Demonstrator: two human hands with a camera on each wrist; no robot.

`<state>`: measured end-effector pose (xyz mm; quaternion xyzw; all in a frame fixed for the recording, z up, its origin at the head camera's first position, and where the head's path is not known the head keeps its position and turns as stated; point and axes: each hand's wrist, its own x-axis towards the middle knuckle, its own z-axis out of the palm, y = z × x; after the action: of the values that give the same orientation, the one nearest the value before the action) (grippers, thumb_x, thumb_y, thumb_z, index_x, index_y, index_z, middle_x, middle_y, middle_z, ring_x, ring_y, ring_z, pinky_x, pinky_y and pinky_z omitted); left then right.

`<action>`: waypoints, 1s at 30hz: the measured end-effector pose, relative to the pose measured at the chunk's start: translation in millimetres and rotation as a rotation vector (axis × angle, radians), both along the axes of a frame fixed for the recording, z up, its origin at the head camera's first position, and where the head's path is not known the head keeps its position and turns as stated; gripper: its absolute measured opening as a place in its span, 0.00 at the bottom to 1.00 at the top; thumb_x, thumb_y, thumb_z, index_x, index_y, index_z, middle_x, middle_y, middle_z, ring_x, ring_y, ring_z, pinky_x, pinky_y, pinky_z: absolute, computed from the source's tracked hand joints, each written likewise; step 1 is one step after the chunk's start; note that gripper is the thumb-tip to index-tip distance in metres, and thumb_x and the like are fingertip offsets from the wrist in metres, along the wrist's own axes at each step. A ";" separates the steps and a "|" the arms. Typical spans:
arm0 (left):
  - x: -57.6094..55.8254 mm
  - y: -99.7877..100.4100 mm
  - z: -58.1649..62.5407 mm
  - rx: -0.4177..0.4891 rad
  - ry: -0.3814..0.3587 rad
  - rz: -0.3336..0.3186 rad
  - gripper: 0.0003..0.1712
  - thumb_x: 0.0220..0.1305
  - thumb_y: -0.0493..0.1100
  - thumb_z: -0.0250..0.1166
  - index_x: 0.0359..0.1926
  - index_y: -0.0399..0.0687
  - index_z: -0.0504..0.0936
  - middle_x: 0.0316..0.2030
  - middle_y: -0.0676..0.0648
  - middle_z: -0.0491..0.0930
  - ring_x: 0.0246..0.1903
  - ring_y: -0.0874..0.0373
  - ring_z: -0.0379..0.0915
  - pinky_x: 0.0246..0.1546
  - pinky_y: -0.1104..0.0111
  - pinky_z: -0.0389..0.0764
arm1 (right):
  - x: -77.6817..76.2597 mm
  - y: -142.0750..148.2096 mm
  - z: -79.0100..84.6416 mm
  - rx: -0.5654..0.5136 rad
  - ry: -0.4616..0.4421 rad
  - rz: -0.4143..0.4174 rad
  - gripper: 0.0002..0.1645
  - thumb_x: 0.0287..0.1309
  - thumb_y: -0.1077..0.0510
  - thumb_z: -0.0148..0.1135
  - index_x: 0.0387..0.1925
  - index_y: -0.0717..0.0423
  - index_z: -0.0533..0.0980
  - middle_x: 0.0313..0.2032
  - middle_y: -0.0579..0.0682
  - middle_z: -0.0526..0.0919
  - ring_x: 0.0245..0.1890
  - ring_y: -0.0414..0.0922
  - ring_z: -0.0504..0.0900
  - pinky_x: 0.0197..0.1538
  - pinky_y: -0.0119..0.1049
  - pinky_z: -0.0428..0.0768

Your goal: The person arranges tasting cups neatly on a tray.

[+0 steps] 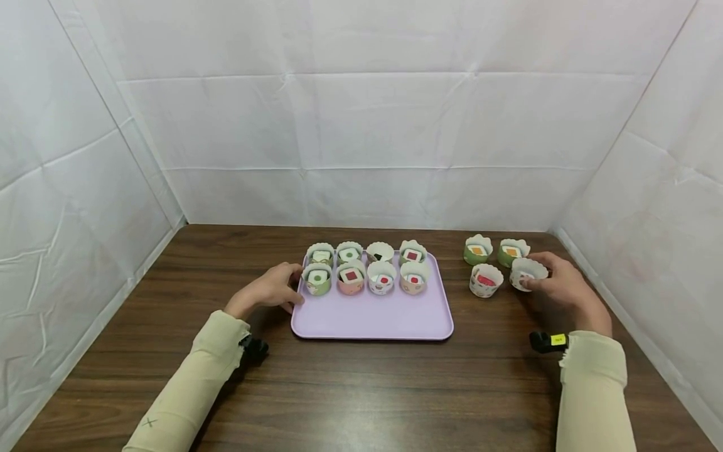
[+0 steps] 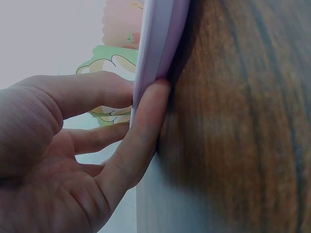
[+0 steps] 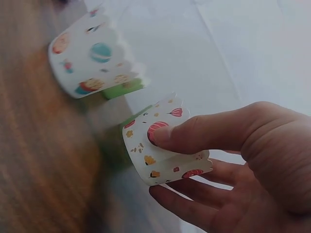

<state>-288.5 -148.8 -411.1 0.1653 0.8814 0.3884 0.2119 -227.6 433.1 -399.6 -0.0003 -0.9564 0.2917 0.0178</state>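
Note:
My left hand point(image 1: 275, 289) pinches the left rim of a lilac tray point(image 1: 373, 320) between thumb and fingers, as the left wrist view shows close up. On the tray's far half stand two rows of paper baking cups, among them a green cup point(image 1: 317, 284) and a pink cup point(image 1: 350, 285), most with a small square piece inside. Right of the tray, my right hand point(image 1: 565, 289) holds a white paper baking cup point(image 3: 158, 145) printed with flowers, thumb on one side and fingers on the other. What is inside this cup is hard to make out.
Beside the held cup stand a white patterned cup point(image 1: 483, 290) with something red inside and two green cups with orange-marked pieces, one green cup point(image 1: 476, 256) farther left. The dark wooden table point(image 1: 361, 395) ends at white sheet walls point(image 1: 373, 125) behind and at both sides.

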 end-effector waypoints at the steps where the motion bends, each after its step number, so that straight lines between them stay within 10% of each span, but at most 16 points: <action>1: -0.3 0.0 0.3 -0.003 0.003 -0.001 0.39 0.61 0.27 0.67 0.71 0.25 0.63 0.63 0.26 0.63 0.44 0.45 0.80 0.35 0.63 0.92 | 0.8 -0.7 2.2 -0.016 0.015 -0.003 0.42 0.64 0.58 0.70 0.71 0.73 0.62 0.64 0.77 0.70 0.54 0.66 0.74 0.50 0.47 0.80; 6: -0.3 0.7 1.6 -0.007 0.006 -0.001 0.40 0.60 0.27 0.68 0.71 0.25 0.63 0.63 0.26 0.63 0.44 0.45 0.79 0.35 0.62 0.92 | 4.0 -3.5 12.7 -0.075 0.095 0.017 0.41 0.63 0.60 0.70 0.70 0.73 0.64 0.59 0.73 0.74 0.42 0.40 0.75 0.38 0.22 0.74; 15: 2.5 1.8 3.2 0.013 -0.019 0.000 0.40 0.61 0.26 0.68 0.71 0.24 0.62 0.64 0.25 0.62 0.46 0.43 0.79 0.36 0.61 0.92 | 10.2 -12.7 40.8 0.023 0.136 0.063 0.40 0.65 0.54 0.69 0.71 0.70 0.65 0.60 0.70 0.74 0.48 0.51 0.74 0.40 0.25 0.72; 22: 3.0 0.5 1.3 0.013 -0.009 -0.005 0.38 0.60 0.26 0.68 0.70 0.24 0.63 0.63 0.25 0.64 0.45 0.44 0.80 0.35 0.62 0.92 | 19.3 -23.5 55.0 -0.086 0.198 0.099 0.39 0.64 0.59 0.70 0.71 0.69 0.65 0.56 0.66 0.76 0.41 0.25 0.74 0.38 0.17 0.75; 30: 0.4 0.6 -0.5 0.013 -0.002 -0.010 0.38 0.60 0.26 0.68 0.70 0.25 0.64 0.64 0.25 0.66 0.45 0.44 0.80 0.35 0.62 0.92 | 26.6 -31.1 65.3 -0.160 0.201 0.112 0.39 0.66 0.55 0.70 0.73 0.63 0.66 0.58 0.48 0.74 0.43 0.22 0.76 0.40 0.16 0.77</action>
<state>-288.1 -148.2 -411.7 0.1706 0.8780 0.3931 0.2134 -201.0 402.1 -334.3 0.0808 -0.9220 0.3661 0.0971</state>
